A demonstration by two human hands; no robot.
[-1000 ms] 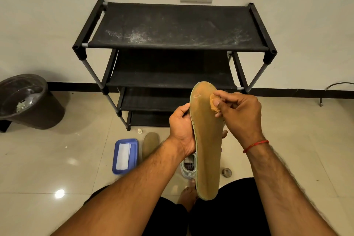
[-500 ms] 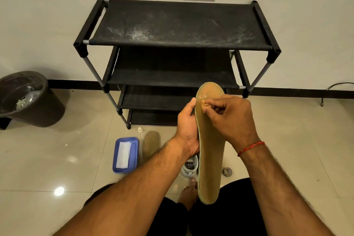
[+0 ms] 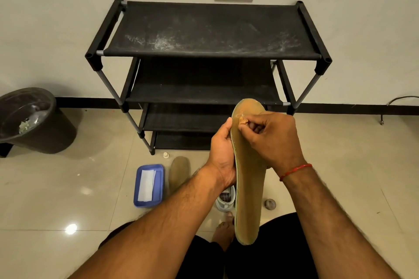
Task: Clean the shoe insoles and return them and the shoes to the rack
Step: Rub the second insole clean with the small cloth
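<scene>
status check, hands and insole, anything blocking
Left hand grips insole upright. Right hand pinches small pad against its upper end. Second insole on floor; rack shelves bare, nothing blocking.

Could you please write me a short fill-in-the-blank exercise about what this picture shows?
1. The left hand holds the insole by its ____ edge.
2. The right hand pinches a small orange ____ against the insole.
3. The second insole lies on the floor beside the ____ tray.

Missing words: left; pad; blue
</scene>
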